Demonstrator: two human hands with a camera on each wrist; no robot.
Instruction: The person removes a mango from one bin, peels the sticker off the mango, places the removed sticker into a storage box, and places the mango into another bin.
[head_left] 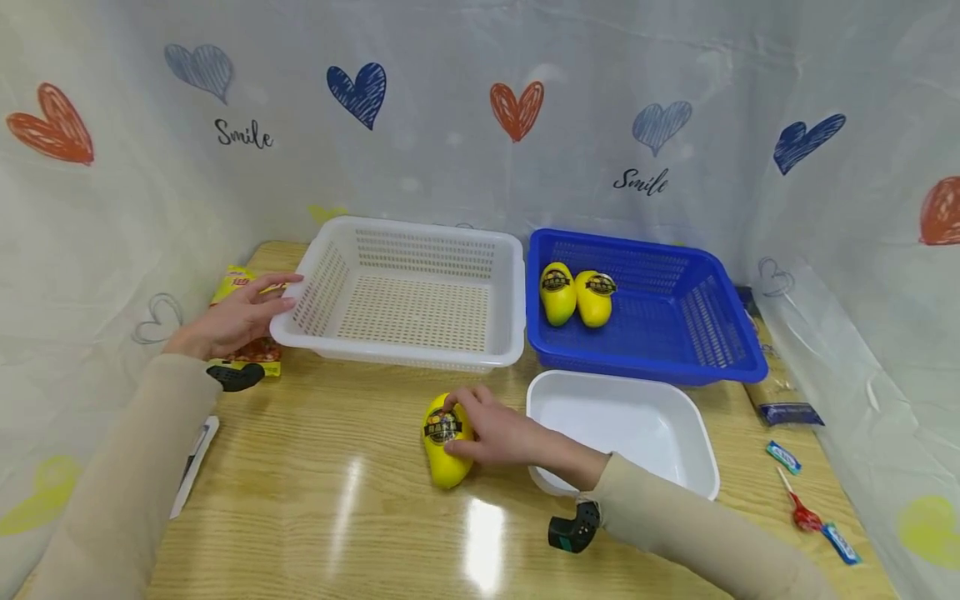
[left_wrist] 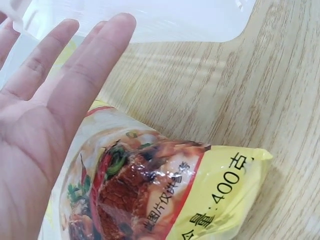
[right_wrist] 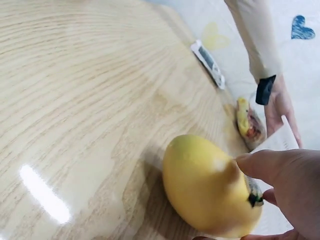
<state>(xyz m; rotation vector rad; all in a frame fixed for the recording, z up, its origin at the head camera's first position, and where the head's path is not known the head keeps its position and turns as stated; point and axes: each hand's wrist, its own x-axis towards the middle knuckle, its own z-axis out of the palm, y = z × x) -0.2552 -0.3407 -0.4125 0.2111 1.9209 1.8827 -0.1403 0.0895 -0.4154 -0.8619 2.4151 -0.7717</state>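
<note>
A yellow mango (head_left: 447,462) with a black label is in front of the white basket. My right hand (head_left: 498,429) grips it from the right, thumb and fingers around its sides; in the right wrist view the thumb (right_wrist: 260,162) lies against the mango (right_wrist: 200,185). My left hand (head_left: 236,317) is at the left rim of the white perforated basket (head_left: 405,360), its fingers fairly straight. The left wrist view shows those fingers (left_wrist: 75,85) spread near the basket's edge, above a yellow food packet (left_wrist: 220,192). Two more mangoes (head_left: 558,304) lie in the blue basket (head_left: 645,362).
A white tub (head_left: 622,417) stands in front of the blue basket, under my right forearm. At the right edge lie a long packet (head_left: 780,379), a red lollipop (head_left: 805,515) and small blue-and-white wrapped sweets (head_left: 783,457). A white-edged item (head_left: 197,467) lies at the left edge.
</note>
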